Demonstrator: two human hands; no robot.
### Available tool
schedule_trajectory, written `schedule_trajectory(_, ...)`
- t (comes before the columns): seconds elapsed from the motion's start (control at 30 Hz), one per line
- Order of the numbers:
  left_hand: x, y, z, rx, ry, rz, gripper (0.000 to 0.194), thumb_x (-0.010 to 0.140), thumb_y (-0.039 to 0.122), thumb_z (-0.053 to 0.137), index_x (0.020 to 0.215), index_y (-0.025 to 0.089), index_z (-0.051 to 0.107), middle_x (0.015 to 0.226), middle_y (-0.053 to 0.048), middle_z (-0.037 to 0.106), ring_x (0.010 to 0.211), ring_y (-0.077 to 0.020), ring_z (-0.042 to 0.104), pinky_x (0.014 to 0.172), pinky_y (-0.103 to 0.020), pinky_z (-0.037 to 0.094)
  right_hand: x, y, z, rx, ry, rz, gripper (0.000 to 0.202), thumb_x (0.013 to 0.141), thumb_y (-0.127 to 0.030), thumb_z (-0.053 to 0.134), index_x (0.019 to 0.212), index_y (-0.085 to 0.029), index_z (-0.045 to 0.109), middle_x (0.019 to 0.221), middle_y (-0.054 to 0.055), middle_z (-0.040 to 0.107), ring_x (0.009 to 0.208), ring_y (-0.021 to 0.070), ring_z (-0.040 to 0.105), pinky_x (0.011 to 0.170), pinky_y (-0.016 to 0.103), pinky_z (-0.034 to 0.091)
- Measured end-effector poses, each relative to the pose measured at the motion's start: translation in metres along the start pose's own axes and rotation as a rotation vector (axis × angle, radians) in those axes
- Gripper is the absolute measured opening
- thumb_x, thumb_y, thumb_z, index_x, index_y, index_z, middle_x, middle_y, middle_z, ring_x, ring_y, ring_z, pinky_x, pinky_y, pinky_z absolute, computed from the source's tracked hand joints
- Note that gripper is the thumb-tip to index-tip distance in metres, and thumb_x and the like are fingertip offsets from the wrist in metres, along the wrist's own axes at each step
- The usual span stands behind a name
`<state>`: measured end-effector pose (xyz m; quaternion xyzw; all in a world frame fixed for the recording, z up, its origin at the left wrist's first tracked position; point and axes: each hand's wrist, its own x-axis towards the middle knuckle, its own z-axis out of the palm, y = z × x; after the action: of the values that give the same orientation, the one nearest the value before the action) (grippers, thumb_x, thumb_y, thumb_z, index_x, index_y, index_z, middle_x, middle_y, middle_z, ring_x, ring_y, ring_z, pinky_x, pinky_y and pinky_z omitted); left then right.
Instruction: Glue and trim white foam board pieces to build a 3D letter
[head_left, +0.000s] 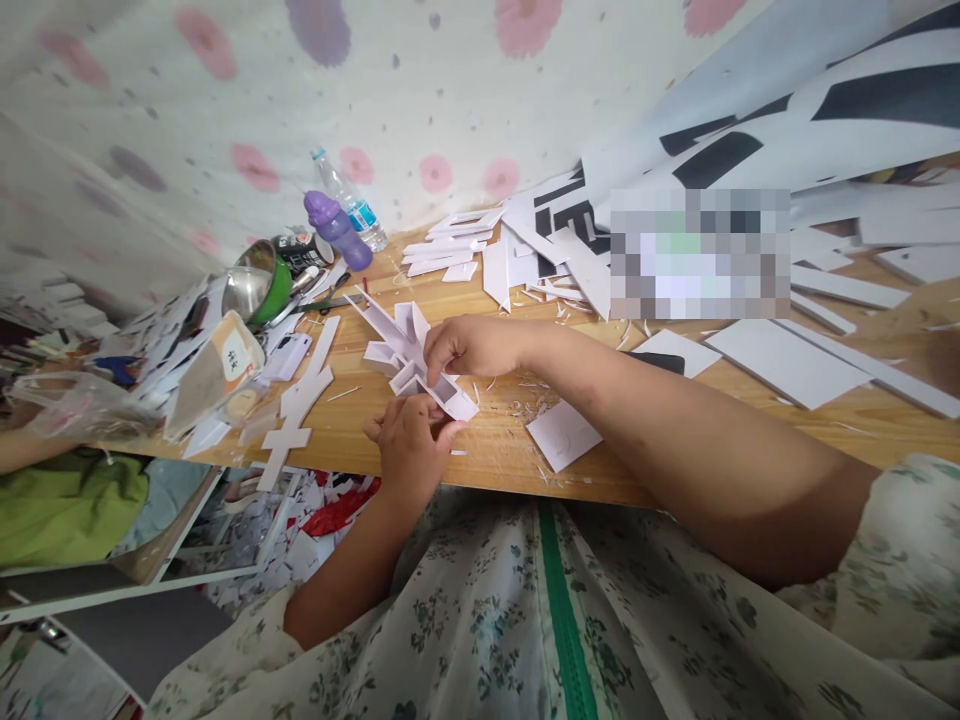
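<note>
A white foam-board letter shape (405, 345) with raised side walls lies on the wooden table in front of me, its hollow side facing up. My left hand (414, 440) grips its near edge, with the thumb and fingers closed around the wall. From the right, my right hand (465, 350) reaches over the shape. Its fingers are bent and pinched down at an inner wall; whatever small strip may be between them is hidden. White scraps lie on the wood around the shape.
A purple bottle (339, 230), a clear water bottle (351, 200) and a green bowl (262, 285) stand at the back left. A flat white cutout (300, 405) lies left of my hands. White board pieces (787, 362) cover the right side. A plastic box (214, 375) stands near the left edge.
</note>
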<state>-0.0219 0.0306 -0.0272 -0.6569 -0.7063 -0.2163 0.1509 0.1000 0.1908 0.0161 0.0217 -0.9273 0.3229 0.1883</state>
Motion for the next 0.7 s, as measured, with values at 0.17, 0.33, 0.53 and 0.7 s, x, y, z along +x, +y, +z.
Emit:
schedule_trajectory(0.17,-0.001,0.0,-0.001,0.016,-0.03,-0.021,0.031,0.069,0.03,0.073,0.085,0.021,0.049,0.086,-0.003,0.064,0.09,-0.0268,0.06,0.082,-0.041,0.032,-0.001,0.0,0.001,-0.001,0.022,0.021,0.032,0.069,0.004,0.054,0.084,-0.017,0.074,0.087,0.001,0.07,0.076,0.0118,0.059,0.069,0.021,0.045)
schedule_trajectory(0.33,-0.008,0.001,-0.005,-0.035,-0.036,-0.007,0.029,0.07,0.03,0.071,0.089,0.021,0.05,0.084,-0.002,0.066,0.088,-0.0245,0.061,0.081,-0.038,0.034,0.0,0.001,0.001,0.002,0.017,0.007,0.034,0.068,0.005,0.053,0.082,-0.017,0.074,0.085,0.001,0.07,0.077,0.0121,0.059,0.071,0.021,0.045)
schedule_trajectory(0.53,-0.003,0.011,-0.009,-0.024,-0.117,-0.073,0.022,0.07,0.032,0.067,0.07,0.021,0.048,0.071,0.001,0.064,0.079,-0.0219,0.062,0.078,-0.037,0.035,0.0,0.004,0.002,0.017,0.017,0.019,0.03,0.07,0.0,0.055,0.082,-0.019,0.074,0.084,0.0,0.069,0.077,0.0128,0.06,0.069,0.022,0.045)
schedule_trajectory(0.7,0.009,0.017,-0.006,0.047,-0.232,-0.209,0.027,0.07,0.04,0.064,0.063,0.021,0.047,0.062,0.002,0.062,0.071,-0.0216,0.061,0.08,-0.04,0.033,-0.001,0.006,0.003,0.051,0.035,-0.016,0.027,0.07,-0.004,0.057,0.079,-0.021,0.075,0.082,-0.001,0.07,0.077,0.0137,0.06,0.07,0.023,0.045)
